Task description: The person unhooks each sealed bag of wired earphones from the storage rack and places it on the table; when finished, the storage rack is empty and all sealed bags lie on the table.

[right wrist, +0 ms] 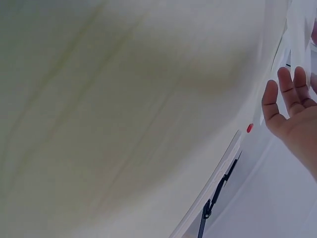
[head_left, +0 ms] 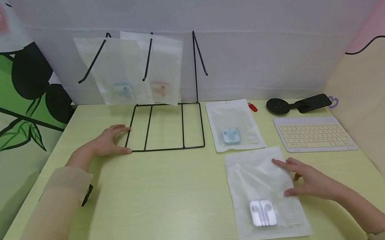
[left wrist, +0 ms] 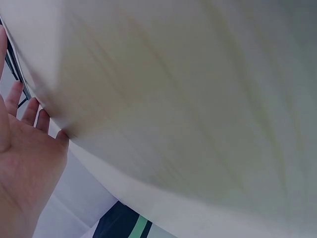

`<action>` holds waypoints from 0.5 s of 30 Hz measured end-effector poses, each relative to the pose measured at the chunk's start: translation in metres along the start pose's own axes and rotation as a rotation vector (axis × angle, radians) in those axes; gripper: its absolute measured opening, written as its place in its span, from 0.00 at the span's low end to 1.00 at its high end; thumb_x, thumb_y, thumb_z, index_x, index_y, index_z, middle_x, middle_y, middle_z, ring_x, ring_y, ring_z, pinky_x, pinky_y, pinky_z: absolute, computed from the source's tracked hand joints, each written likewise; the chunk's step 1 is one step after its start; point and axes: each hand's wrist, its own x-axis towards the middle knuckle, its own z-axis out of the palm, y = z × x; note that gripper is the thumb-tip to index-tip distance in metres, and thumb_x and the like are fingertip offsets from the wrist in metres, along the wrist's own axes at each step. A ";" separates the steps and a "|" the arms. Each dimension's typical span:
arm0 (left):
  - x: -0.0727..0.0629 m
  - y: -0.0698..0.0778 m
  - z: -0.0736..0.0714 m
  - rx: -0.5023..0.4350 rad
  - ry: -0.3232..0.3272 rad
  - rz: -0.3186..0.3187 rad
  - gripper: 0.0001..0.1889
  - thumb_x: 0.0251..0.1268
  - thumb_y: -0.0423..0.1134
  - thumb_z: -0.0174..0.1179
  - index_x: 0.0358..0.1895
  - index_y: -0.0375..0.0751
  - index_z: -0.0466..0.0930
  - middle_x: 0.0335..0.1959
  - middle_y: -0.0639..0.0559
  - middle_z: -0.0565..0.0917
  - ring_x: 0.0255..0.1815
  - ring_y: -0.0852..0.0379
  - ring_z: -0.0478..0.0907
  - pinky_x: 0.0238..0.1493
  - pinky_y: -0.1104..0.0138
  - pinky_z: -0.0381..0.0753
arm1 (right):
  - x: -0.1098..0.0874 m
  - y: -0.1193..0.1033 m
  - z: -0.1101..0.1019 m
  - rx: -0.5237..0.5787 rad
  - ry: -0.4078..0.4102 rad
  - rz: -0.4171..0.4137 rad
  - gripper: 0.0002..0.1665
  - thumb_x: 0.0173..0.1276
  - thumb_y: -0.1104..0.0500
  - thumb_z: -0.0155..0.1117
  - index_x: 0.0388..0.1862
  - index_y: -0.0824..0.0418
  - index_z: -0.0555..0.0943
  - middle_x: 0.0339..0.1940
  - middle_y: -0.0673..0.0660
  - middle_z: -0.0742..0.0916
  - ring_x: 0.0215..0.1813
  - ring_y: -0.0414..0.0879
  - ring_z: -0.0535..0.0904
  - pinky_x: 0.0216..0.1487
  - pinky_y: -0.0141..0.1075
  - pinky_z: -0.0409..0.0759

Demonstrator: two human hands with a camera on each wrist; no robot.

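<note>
In the head view, my left hand [head_left: 106, 142] rests at the left side of a black wire rack [head_left: 163, 149], its thumb and fingertips right at the base wire. Two clear-front bags hang from the rack's hooks, one with blue earphones [head_left: 124, 90], the other with orange earphones [head_left: 161, 88]. My right hand [head_left: 311, 179] touches the right edge of a larger white zip bag [head_left: 257, 180], fingers spread and thumb on the bag. Inside it shows a white earphone case [head_left: 263, 213]. In the right wrist view, that bag's pale edge [right wrist: 299, 44] stands beside the loosely bent fingers.
Behind the larger bag lies another zip bag [head_left: 231, 111] with blue earphones. A small red item [head_left: 252, 107] sits beside it. Farther right are a white keyboard [head_left: 314, 133] and a black folding stand [head_left: 299, 105]. A pale curtain [head_left: 258, 40] rises behind the table [head_left: 159, 204].
</note>
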 end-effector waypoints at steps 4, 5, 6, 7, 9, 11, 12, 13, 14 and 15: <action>0.000 0.000 0.000 0.005 0.004 0.001 0.49 0.50 0.58 0.68 0.72 0.39 0.56 0.74 0.34 0.46 0.73 0.30 0.40 0.65 0.35 0.46 | 0.002 0.000 0.001 -0.016 -0.060 0.018 0.55 0.48 0.36 0.72 0.73 0.52 0.61 0.46 0.51 0.71 0.40 0.41 0.70 0.39 0.31 0.72; 0.000 0.000 0.000 0.007 0.006 0.001 0.49 0.50 0.58 0.68 0.72 0.39 0.56 0.74 0.34 0.47 0.73 0.30 0.41 0.65 0.35 0.46 | 0.003 0.000 0.001 -0.024 -0.069 0.019 0.56 0.47 0.36 0.72 0.73 0.52 0.61 0.45 0.50 0.71 0.40 0.41 0.68 0.39 0.30 0.70; 0.000 0.000 0.000 0.007 0.007 0.001 0.49 0.50 0.58 0.68 0.72 0.39 0.56 0.74 0.34 0.47 0.73 0.30 0.41 0.65 0.35 0.46 | 0.005 0.001 0.002 -0.026 -0.079 0.018 0.57 0.47 0.36 0.72 0.73 0.53 0.61 0.43 0.50 0.71 0.39 0.40 0.67 0.38 0.29 0.68; 0.000 0.000 0.000 0.007 0.007 0.002 0.49 0.50 0.58 0.68 0.72 0.38 0.56 0.74 0.34 0.47 0.73 0.30 0.40 0.65 0.35 0.46 | 0.005 0.001 0.003 -0.027 -0.092 0.012 0.58 0.46 0.36 0.72 0.74 0.55 0.60 0.42 0.50 0.71 0.39 0.39 0.65 0.38 0.29 0.66; 0.000 0.000 0.000 0.005 0.006 0.003 0.49 0.50 0.58 0.68 0.72 0.38 0.56 0.74 0.34 0.47 0.73 0.30 0.40 0.65 0.35 0.46 | 0.007 0.001 0.004 -0.028 -0.111 0.002 0.60 0.46 0.36 0.72 0.74 0.58 0.60 0.40 0.50 0.70 0.37 0.38 0.63 0.37 0.28 0.64; 0.000 0.000 0.000 0.002 0.004 0.002 0.49 0.50 0.58 0.68 0.72 0.38 0.56 0.74 0.34 0.46 0.73 0.30 0.40 0.65 0.35 0.45 | 0.009 0.000 0.005 -0.028 -0.126 -0.004 0.61 0.45 0.36 0.73 0.73 0.60 0.59 0.38 0.50 0.70 0.37 0.38 0.63 0.36 0.28 0.63; 0.000 0.000 0.000 0.002 0.003 0.001 0.49 0.50 0.58 0.68 0.72 0.38 0.56 0.74 0.34 0.46 0.73 0.30 0.40 0.65 0.35 0.45 | 0.010 -0.001 0.005 -0.033 -0.133 -0.008 0.61 0.45 0.36 0.73 0.73 0.60 0.59 0.37 0.50 0.70 0.37 0.38 0.63 0.36 0.28 0.63; 0.000 0.000 0.000 0.002 0.003 0.002 0.49 0.50 0.58 0.68 0.72 0.38 0.56 0.74 0.34 0.46 0.73 0.30 0.40 0.65 0.35 0.45 | 0.011 -0.001 0.006 -0.047 -0.139 -0.006 0.61 0.45 0.36 0.73 0.73 0.60 0.59 0.37 0.50 0.71 0.37 0.38 0.64 0.37 0.28 0.64; 0.000 0.000 0.000 0.000 0.003 0.003 0.49 0.50 0.58 0.69 0.72 0.38 0.56 0.74 0.34 0.46 0.73 0.30 0.40 0.65 0.35 0.45 | 0.011 -0.002 0.007 -0.068 -0.140 -0.001 0.62 0.44 0.35 0.73 0.73 0.59 0.60 0.37 0.49 0.71 0.37 0.38 0.64 0.37 0.28 0.64; 0.000 0.000 0.000 -0.001 0.003 0.004 0.49 0.50 0.57 0.69 0.72 0.38 0.56 0.74 0.34 0.46 0.73 0.30 0.40 0.65 0.35 0.45 | 0.012 -0.003 0.007 -0.090 -0.144 0.007 0.62 0.43 0.34 0.73 0.73 0.59 0.60 0.37 0.49 0.71 0.37 0.38 0.64 0.38 0.28 0.64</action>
